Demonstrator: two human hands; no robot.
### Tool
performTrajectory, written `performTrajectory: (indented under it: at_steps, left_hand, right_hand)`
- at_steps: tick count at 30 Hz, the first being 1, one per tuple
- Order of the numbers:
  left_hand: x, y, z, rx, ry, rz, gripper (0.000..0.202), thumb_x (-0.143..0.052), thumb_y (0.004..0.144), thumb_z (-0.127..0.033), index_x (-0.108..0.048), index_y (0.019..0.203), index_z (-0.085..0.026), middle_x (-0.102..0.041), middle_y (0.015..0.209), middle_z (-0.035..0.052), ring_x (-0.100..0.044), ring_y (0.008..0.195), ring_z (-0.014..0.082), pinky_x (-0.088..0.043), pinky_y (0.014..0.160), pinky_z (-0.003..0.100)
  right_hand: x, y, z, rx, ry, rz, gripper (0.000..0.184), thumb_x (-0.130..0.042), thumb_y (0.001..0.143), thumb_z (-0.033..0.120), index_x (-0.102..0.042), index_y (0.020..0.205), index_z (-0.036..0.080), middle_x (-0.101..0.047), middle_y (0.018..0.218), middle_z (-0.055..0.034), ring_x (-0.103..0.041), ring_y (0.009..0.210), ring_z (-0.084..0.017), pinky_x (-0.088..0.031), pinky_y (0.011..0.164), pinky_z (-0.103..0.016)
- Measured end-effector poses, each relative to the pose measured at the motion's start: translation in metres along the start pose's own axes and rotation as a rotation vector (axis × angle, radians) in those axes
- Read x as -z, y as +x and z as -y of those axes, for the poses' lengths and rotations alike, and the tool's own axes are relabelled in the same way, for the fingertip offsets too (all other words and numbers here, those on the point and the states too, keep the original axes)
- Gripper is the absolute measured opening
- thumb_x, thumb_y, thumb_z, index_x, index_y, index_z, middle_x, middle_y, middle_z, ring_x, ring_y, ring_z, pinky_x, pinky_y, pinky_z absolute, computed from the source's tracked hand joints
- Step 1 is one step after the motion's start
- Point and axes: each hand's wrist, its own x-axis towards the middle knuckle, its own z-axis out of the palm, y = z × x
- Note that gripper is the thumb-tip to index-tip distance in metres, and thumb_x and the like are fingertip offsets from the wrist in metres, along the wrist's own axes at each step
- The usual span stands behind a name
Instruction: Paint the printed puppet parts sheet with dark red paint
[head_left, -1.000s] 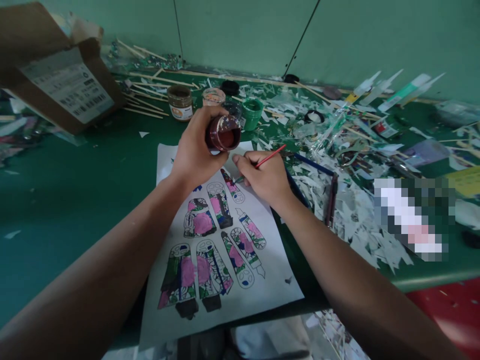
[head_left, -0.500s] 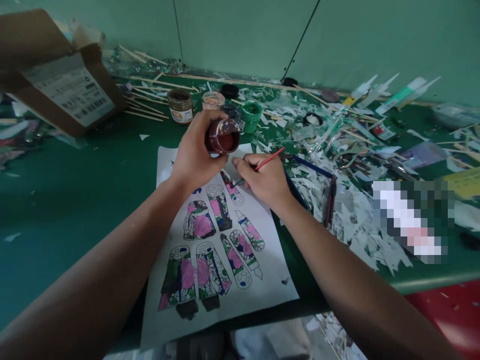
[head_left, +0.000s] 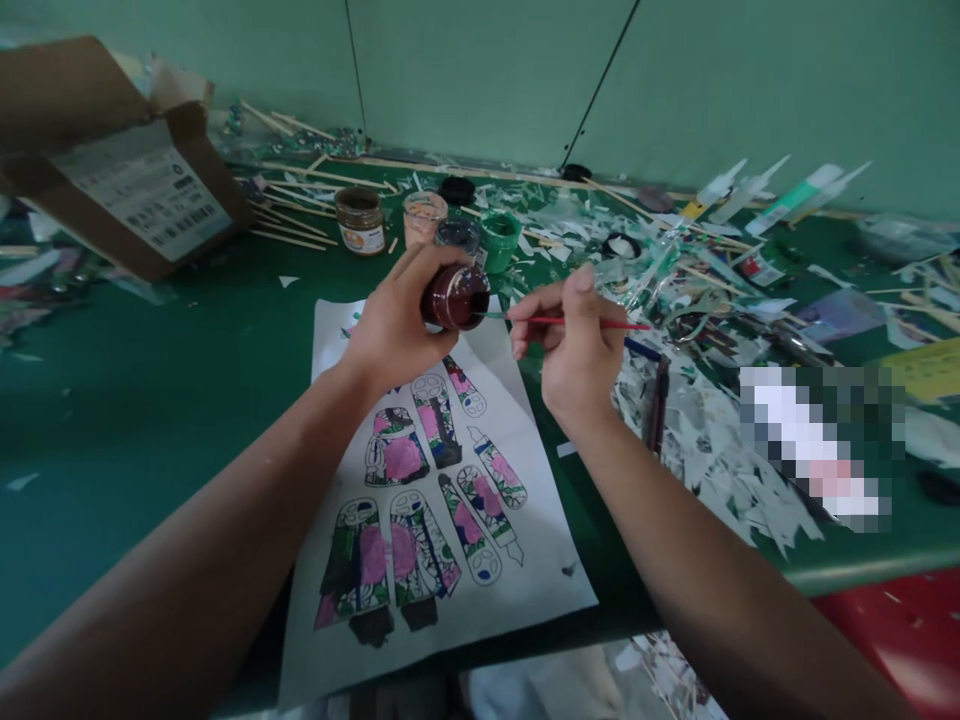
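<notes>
My left hand [head_left: 401, 325] is wrapped round a jar of dark red paint [head_left: 456, 297], tilted with its mouth toward the right. Pinched in my right hand [head_left: 574, 345] is a thin red paintbrush [head_left: 551, 320], held nearly level, its tip at the mouth of the jar. Below both hands lies a white sheet of paper [head_left: 540, 540] with printed outlined shapes, partly coloured pink, green, blue and black. My left hand and the jar cover part of the sheet's upper area.
Open paint jars stand behind my left hand, among them a brown one [head_left: 360, 220] and a green one [head_left: 500, 240]. A cardboard box [head_left: 120, 180] sits at the back left. Paper scraps [head_left: 705, 430], wooden sticks and glue bottles [head_left: 795, 200] litter the right side of the green table [head_left: 187, 390].
My right hand has lifted off the paper and moved right and up, bringing the brush tip to the jar. The jar has shifted slightly right and down in my left hand.
</notes>
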Motion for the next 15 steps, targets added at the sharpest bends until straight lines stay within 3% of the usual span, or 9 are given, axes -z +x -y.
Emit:
performTrajectory:
  at_steps: [5,10,15]
  left_hand:
    - [0.0005,-0.0003,-0.0007,-0.019,-0.008,0.014,0.049,-0.065,0.072,-0.015,-0.051,0.117,-0.025,-0.060,0.117,0.0069,-0.061,0.103,0.0251,-0.055,0.082,0.038]
    - [0.0003,-0.0009,0.0003,-0.011,-0.011,0.015,0.049,-0.065,0.072,-0.016,-0.050,0.118,-0.026,-0.060,0.117,0.0061,-0.061,0.103,0.0255,-0.054,0.084,0.039]
    - [0.0009,-0.0014,0.0006,-0.016,-0.007,0.021,0.053,-0.064,0.069,-0.012,-0.050,0.118,-0.025,-0.060,0.117,0.0064,-0.061,0.103,0.0251,-0.054,0.082,0.038]
  right_hand:
    - [-0.0020,-0.0018,0.0011,0.000,0.015,0.077,0.043,-0.040,0.093,0.057,-0.061,0.074,0.024,-0.057,0.062,0.0006,-0.051,0.045,-0.009,-0.043,0.043,-0.026]
    - [-0.0007,-0.0016,0.0020,0.014,-0.019,0.035,0.044,-0.038,0.094,0.056,-0.057,0.069,0.024,-0.053,0.058,0.0013,-0.051,0.046,-0.009,-0.043,0.045,-0.025]
    - [-0.0003,-0.0007,0.0020,0.032,0.000,0.069,0.035,-0.048,0.091,0.050,-0.058,0.070,0.024,-0.054,0.060,0.0021,-0.050,0.046,-0.009,-0.042,0.044,-0.025]
